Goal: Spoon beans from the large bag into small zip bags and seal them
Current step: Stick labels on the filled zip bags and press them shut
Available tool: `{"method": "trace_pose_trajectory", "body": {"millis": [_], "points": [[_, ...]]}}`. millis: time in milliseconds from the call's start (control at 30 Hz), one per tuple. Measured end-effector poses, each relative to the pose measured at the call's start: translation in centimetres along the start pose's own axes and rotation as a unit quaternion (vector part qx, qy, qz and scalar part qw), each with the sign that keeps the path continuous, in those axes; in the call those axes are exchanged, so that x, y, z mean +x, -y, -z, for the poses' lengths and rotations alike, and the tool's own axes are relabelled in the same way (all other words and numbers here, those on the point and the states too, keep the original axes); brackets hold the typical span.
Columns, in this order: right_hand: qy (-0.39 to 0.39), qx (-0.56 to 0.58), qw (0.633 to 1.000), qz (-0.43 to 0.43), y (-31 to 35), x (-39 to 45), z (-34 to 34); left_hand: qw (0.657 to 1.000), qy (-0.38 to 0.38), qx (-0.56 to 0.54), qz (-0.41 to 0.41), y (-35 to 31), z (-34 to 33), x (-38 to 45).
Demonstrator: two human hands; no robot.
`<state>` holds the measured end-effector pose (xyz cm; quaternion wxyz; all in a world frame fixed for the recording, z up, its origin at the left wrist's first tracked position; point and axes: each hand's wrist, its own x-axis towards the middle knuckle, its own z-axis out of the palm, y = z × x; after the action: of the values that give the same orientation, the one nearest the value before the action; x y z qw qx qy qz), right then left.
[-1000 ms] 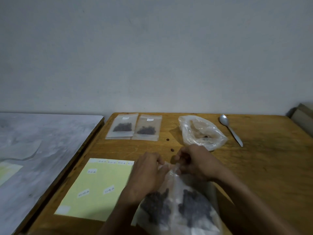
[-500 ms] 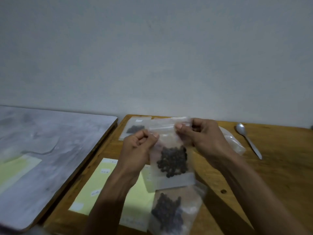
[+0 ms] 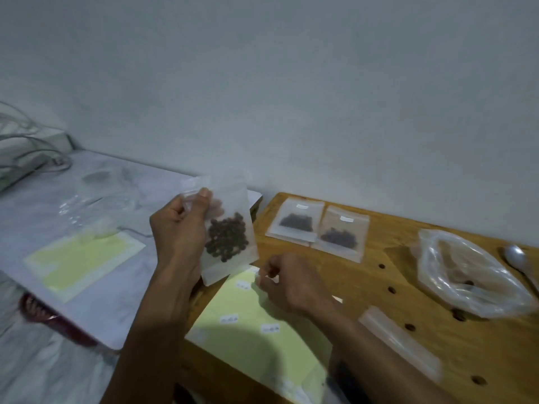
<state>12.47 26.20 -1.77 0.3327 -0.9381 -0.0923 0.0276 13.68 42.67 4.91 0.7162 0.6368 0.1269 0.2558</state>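
Observation:
My left hand [image 3: 178,231] holds a small zip bag [image 3: 230,237] of dark beans upright above the table's left edge, thumb on its upper part. My right hand [image 3: 291,284] is lower, its fingertips pinching a white label [image 3: 256,272] at the top of a yellow label sheet [image 3: 253,339]. Two filled small bags [image 3: 296,223] [image 3: 341,234] lie flat at the back of the wooden table [image 3: 364,287]. The large clear bag [image 3: 466,269] lies at the right, holding only a few beans. A metal spoon [image 3: 517,258] rests beyond it.
Another small zip bag [image 3: 399,338] lies flat by my right forearm. Loose beans [image 3: 409,327] are scattered on the wood. To the left, a grey board carries a second yellow sheet [image 3: 78,258] and clear plastic [image 3: 96,199]; cables [image 3: 23,153] sit at the far left.
My right hand let go of the bag's top and dropped to the label sheet. My left hand now holds the filled bag alone, further left. The view swung left.

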Motion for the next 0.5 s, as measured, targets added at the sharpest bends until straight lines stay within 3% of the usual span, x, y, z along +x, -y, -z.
{"method": "trace_pose_trajectory", "body": {"millis": [200,500], "points": [[0.006,-0.108,0.994,-0.033,1.8,1.2,-2.9,1.000,-0.007,0.008,0.006,0.6,1.1,0.8],[-0.016,-0.065,0.996,-0.058,2.0,1.6,-4.1,0.999,0.001,0.033,0.012,1.4,2.0,1.0]]}}
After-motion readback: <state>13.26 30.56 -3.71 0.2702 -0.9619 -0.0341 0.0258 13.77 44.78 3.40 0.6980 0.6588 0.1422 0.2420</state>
